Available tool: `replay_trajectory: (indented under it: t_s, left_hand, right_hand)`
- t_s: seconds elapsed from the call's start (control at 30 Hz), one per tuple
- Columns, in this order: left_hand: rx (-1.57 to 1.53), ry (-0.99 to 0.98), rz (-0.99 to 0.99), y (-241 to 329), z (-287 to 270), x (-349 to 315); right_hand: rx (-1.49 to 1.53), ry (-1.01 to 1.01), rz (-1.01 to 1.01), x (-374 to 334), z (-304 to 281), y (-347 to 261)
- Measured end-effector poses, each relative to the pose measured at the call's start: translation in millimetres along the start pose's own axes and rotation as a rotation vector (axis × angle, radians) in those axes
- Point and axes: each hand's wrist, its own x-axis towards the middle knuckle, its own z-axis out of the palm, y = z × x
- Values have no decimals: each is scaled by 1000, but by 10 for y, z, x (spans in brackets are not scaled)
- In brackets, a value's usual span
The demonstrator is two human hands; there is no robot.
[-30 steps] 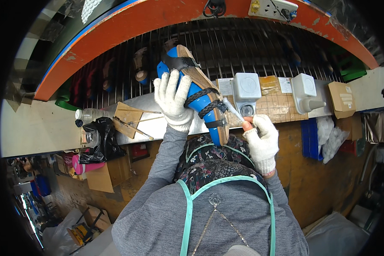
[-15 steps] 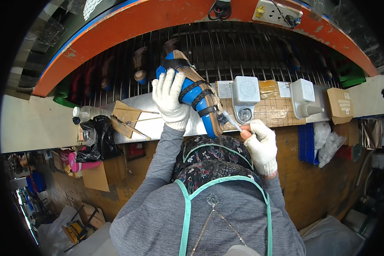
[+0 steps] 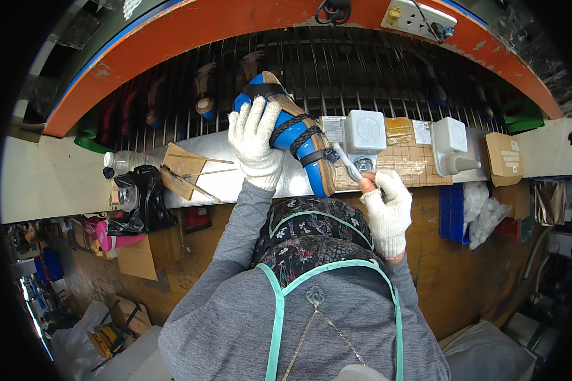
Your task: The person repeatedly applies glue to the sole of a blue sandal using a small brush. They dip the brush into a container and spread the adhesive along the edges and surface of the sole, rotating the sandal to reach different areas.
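Gloves (image 3: 264, 166), two of them, white and knitted, cover the person's hands. The left hand (image 3: 254, 136) grasps one blue sandal (image 3: 292, 135) by its side, holding it tilted over the metal bench (image 3: 219, 183). Four black straps (image 3: 306, 138) cross the sandal, two braided and two plain. The right hand (image 3: 388, 206), skin showing where it pinches, grips one pale-handled brush (image 3: 348, 165), its dark tip at the edge of the sole (image 3: 326, 181) near the toe-end strap. Two white plastic containers (image 3: 365, 131) stand on the bench, the farther right one with a cone spout. Three thin sticks (image 3: 201, 159) lie by one piece of cardboard (image 3: 179, 166), near one white-capped bottle (image 3: 126, 160) and one black bag (image 3: 145, 203). One carton (image 3: 505, 160) sits at the right; one socket strip (image 3: 418, 20) is on the orange frame (image 3: 190, 47). Two white paper labels (image 3: 422, 132) flank the nearer container; their print is too small to read.
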Motion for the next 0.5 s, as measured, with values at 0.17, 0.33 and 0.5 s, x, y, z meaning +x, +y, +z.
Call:
replay_trajectory:
  t_s: [0.17,0.33,0.5]
  left_hand:
    - [13,-5,-7,-29,6,-6]
    - [33,-33,-64,-55,8,-42]
    - [25,-78,-126,-60,7,-84]
  right_hand:
    - [69,61,-28,117,59,19]
    - [159,-56,78,59,25,47]
    - [125,-111,53,-67,-64,59]
